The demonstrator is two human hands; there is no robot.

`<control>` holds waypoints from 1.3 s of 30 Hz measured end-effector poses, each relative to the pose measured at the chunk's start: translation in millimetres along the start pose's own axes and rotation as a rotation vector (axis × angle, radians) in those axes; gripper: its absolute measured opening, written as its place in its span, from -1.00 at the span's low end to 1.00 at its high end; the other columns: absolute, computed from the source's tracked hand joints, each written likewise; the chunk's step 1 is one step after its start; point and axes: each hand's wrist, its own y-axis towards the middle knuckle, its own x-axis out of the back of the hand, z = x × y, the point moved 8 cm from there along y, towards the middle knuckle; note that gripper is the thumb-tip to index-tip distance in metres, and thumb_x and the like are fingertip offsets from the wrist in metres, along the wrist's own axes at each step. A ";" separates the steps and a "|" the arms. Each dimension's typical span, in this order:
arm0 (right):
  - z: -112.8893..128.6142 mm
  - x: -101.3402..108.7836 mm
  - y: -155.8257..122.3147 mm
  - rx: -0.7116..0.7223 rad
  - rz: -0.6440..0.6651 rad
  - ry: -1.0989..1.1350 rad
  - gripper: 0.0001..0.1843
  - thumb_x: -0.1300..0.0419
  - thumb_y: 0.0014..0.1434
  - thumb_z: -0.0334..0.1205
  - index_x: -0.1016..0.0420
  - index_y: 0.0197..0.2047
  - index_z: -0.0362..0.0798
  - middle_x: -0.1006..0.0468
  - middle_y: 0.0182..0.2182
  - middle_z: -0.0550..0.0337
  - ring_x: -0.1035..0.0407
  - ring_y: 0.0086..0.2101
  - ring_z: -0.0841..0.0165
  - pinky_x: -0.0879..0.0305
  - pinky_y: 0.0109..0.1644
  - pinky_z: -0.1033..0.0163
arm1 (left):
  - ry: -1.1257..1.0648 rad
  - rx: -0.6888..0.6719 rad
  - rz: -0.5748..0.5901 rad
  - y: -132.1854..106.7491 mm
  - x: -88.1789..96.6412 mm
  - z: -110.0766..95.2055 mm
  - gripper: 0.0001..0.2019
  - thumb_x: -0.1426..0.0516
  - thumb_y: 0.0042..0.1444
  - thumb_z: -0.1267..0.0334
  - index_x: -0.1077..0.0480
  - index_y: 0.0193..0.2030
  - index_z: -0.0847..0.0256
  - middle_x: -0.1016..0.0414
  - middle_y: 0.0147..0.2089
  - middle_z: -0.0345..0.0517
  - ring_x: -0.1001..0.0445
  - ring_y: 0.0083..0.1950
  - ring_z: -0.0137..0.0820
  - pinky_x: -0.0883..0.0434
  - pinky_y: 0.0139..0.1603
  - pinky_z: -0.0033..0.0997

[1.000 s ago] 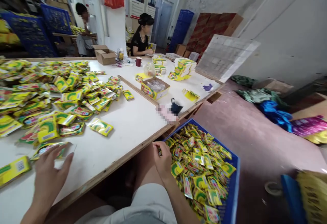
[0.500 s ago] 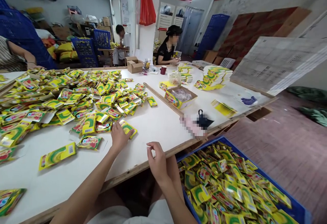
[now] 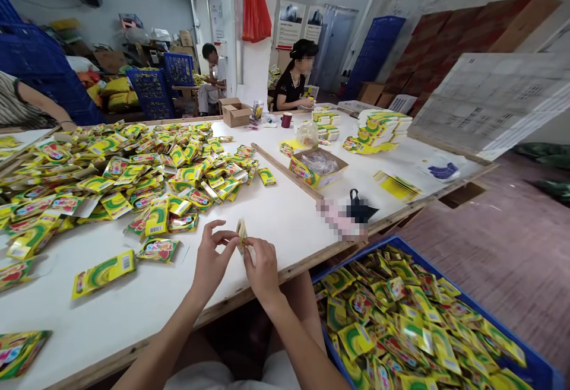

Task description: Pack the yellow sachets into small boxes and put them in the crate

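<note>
My left hand and my right hand meet above the near edge of the white table. Between their fingertips they pinch a small yellow-and-green box, turned edge-on to me. The left thumb and forefinger grip its left side, while the right fingers hold its right side and lower end. To the left spreads a large pile of similar printed boxes. Two loose boxes lie closest on that side, a yellow one with a barcode and one showing red and green print.
A blue crate full of boxes stands low at my right. A wooden strip divides the table. Beyond it are an open carton with plastic bags, stacked packs and a black-and-pink item. Co-workers sit across the table.
My left hand has lifted a box from beside the pile and carried it right. My right hand, earlier holding nothing, has moved in and grips the box too.
</note>
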 end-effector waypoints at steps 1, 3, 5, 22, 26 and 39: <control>-1.1 1.6 -0.4 0.005 -0.010 0.016 -0.81 -0.07 0.28 -0.32 -0.33 -0.03 -0.02 -0.50 -0.13 0.06 -0.38 -0.11 0.20 -0.31 -0.02 0.04 | -0.029 0.001 0.024 -2.0 -4.8 -0.3 -0.59 -0.22 0.08 0.19 -0.16 0.01 0.12 -0.57 -0.28 -0.14 -0.56 -0.18 -0.30 -0.43 -0.07 -0.24; -4.8 4.6 -0.4 -0.010 -0.042 0.068 -0.72 -0.12 0.24 -0.28 -0.30 0.03 -0.03 -0.47 -0.07 0.03 -0.36 -0.06 0.19 -0.32 -0.01 0.05 | -0.096 0.009 0.092 -5.6 -15.6 2.0 -0.61 -0.20 0.11 0.20 -0.15 0.02 0.12 -0.58 -0.27 -0.13 -0.56 -0.16 -0.29 -0.44 -0.07 -0.22; -8.6 7.0 1.7 -0.042 -0.064 0.116 -0.75 -0.10 0.25 -0.26 -0.32 0.01 -0.02 -0.48 -0.12 0.04 -0.38 -0.10 0.22 -0.35 -0.04 0.09 | -0.115 -0.023 0.113 -8.0 -20.1 3.1 -0.66 -0.17 0.14 0.20 -0.18 0.01 0.13 -0.56 -0.26 -0.11 -0.56 -0.15 -0.29 -0.45 -0.06 -0.20; -22.8 2.0 1.8 -0.151 0.180 0.449 -0.84 -0.13 0.17 -0.31 -0.47 -0.17 -0.01 -0.57 -0.32 0.24 -0.44 -0.34 0.36 -0.38 -0.20 0.28 | 0.013 0.075 0.290 -24.7 -0.4 54.2 -0.73 -0.13 0.18 0.10 -0.39 -0.04 0.16 -0.58 -0.19 -0.08 -0.57 -0.19 -0.29 -0.50 -0.13 -0.28; -19.2 -1.0 8.4 -0.130 0.157 0.443 -0.88 -0.13 0.18 -0.29 -0.50 -0.30 -0.02 -0.56 -0.31 0.20 -0.44 -0.26 0.33 -0.37 -0.13 0.24 | 0.046 -0.012 0.180 -21.1 9.1 45.2 -0.77 -0.14 0.15 0.12 -0.46 -0.12 0.16 -0.55 -0.05 -0.02 -0.51 0.03 -0.23 -0.45 0.08 -0.21; 5.0 5.8 -1.4 -0.046 0.113 0.430 -0.87 -0.19 0.20 -0.24 -0.51 -0.17 0.01 -0.56 -0.18 0.15 -0.44 -0.15 0.32 -0.40 -0.14 0.25 | 0.112 -0.042 0.145 -32.0 11.9 32.4 -0.78 -0.12 0.17 0.11 -0.47 -0.13 0.13 -0.57 -0.08 -0.06 -0.51 -0.01 -0.23 -0.44 0.05 -0.22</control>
